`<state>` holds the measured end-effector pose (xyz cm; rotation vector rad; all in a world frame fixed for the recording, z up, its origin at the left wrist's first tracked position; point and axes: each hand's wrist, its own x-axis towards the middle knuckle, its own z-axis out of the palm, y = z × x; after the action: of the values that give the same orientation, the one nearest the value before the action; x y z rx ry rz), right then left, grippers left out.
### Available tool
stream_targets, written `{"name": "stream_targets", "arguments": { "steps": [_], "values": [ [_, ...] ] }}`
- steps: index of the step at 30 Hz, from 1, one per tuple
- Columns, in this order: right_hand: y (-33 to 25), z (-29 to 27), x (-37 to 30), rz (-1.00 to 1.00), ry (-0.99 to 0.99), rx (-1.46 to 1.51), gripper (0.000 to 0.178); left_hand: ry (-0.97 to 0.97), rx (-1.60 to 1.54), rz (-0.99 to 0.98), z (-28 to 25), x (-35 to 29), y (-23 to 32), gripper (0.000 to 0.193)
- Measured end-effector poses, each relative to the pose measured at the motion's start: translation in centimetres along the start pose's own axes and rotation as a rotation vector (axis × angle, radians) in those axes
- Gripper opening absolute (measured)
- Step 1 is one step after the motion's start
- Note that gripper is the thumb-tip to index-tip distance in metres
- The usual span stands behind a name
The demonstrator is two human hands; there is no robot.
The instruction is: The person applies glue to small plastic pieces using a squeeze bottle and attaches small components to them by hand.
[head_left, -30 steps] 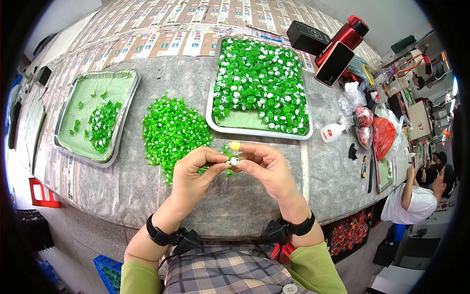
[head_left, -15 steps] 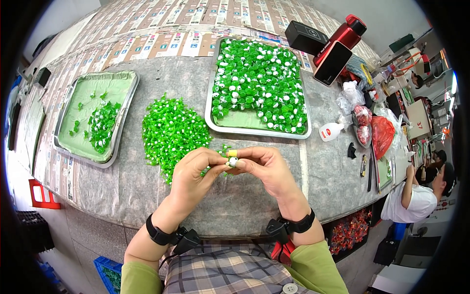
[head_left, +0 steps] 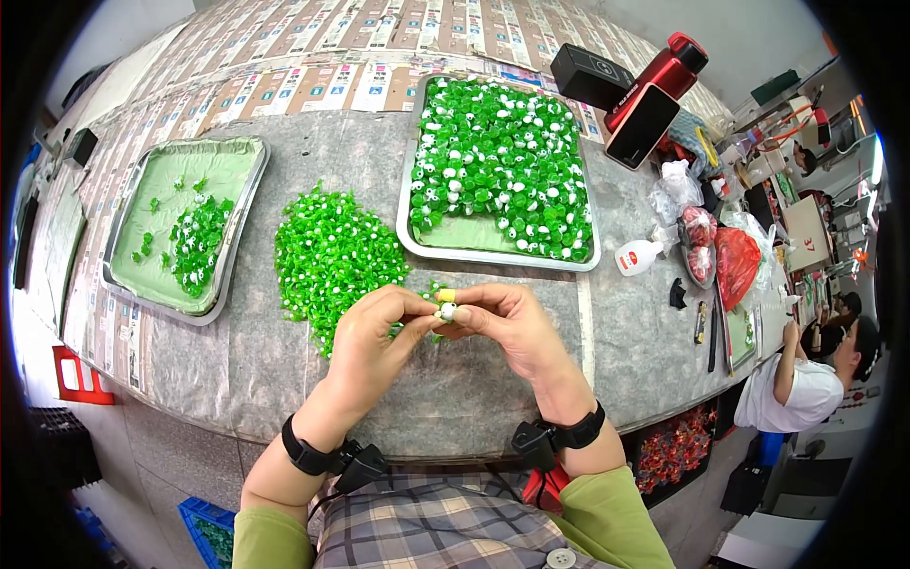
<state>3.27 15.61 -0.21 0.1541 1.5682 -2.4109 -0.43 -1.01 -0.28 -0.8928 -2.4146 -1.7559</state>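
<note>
Just in front of the green pile, both my hands meet, closed on one small white figure piece with black spots. My left hand pinches its left side with thumb and forefinger. From the right, my right hand grips the same piece between thumb and forefinger; a yellow band sits at that fingertip. Fingers cover much of the piece. Close by on the left spreads a heap of small green plastic parts with white bits. Beyond my hands stands a metal tray full of green-and-white pieces.
A second tray, lined in green, holds a smaller cluster at the left. To the right are a white bottle, a red flask, a phone, a black box and plastic bags. Another person sits far right.
The small white piece has turned slightly between my fingers, showing more of its black spots. Both hands stay in nearly the same place.
</note>
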Motion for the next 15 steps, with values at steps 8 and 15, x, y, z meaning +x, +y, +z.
{"name": "stream_targets", "arguments": {
  "steps": [8,15],
  "values": [
    [-0.14,-0.03,0.01,-0.002,-0.007,-0.004,0.022,-0.006,-0.112,-0.127,0.09,-0.12,-0.1,0.008],
    [-0.58,-0.41,0.04,-0.092,0.052,-0.081,0.026,0.048,-0.331,-0.299,-0.18,0.03,-0.33,0.007]
  ]
}}
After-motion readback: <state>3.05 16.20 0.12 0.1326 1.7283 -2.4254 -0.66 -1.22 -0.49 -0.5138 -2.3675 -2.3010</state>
